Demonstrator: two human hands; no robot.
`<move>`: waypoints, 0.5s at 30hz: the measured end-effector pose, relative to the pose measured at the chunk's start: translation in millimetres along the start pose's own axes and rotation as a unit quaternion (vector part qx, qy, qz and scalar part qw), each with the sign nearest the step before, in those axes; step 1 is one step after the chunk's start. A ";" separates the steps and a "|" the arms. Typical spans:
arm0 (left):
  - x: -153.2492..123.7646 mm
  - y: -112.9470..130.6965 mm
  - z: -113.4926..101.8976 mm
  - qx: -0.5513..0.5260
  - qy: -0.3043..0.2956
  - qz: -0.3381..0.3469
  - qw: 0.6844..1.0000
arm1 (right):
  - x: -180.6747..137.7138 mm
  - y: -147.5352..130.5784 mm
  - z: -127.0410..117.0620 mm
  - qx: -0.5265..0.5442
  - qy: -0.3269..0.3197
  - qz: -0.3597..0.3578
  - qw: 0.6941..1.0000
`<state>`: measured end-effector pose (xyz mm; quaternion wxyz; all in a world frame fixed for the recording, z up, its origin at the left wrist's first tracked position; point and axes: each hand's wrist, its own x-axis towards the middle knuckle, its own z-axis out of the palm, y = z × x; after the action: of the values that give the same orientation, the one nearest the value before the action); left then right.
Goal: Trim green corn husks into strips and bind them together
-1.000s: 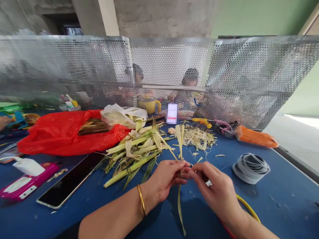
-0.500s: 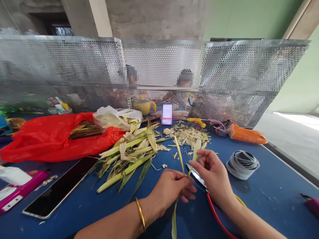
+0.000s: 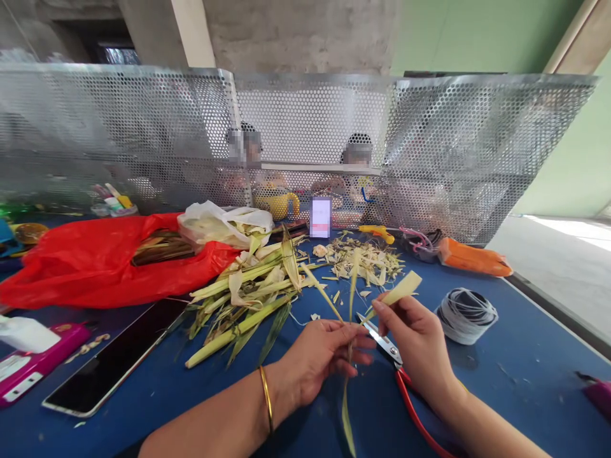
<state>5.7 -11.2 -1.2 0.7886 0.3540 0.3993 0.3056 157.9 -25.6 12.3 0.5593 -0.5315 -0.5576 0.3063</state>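
My left hand (image 3: pixel 324 353), with a gold bangle at the wrist, pinches pale corn husk strips (image 3: pixel 352 286) between thumb and forefinger. Two narrow ends fan out above the fingers, and a green tail hangs below. Just to the right, my right hand (image 3: pixel 415 337) grips a wider husk strip (image 3: pixel 405 289) whose broad end points up and right. Its thin end runs toward the left fingertips; whether they hold it too, I cannot tell. Scissors (image 3: pixel 392 351) with red handles lie on the blue table beneath my right hand, which partly hides them.
Left are a heap of husks (image 3: pixel 248 312), a red plastic bag (image 3: pixel 95 267), a phone (image 3: pixel 119 359) and a magenta power strip (image 3: pixel 62 356). Husk scraps (image 3: pixel 367 259) lie ahead. A cord roll (image 3: pixel 466 316) stands right. People sit behind the perforated metal screen (image 3: pixel 305 121).
My right hand has swung the wide strip from upright to slanting right, slightly away from my left hand. A narrow strip in my left hand now leans left, and another stands upright.
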 end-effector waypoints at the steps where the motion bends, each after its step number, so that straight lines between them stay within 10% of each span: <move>1: 0.7 4.1 -3.2 -0.036 0.000 -0.004 0.999 | -0.6 -1.1 -0.8 0.011 0.011 -0.015 1.000; 5: 3.4 21.4 -15.7 -0.127 0.021 -0.005 0.992 | 1.3 -6.2 -8.7 -0.028 -0.087 -0.109 0.990; 9: 2.9 30.1 -20.7 -0.173 0.032 0.003 0.984 | 10.3 -11.3 -18.5 -0.201 -0.312 -0.196 0.907; 15: 1.0 29.4 -16.7 -0.180 0.049 0.013 0.982 | 16.4 -12.3 -24.0 -0.331 -0.367 -0.247 0.833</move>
<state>-13.8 11.3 14.8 0.8148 0.1959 0.3716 0.3996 180.7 -19.4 33.2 0.1611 -0.3778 -0.9028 0.1274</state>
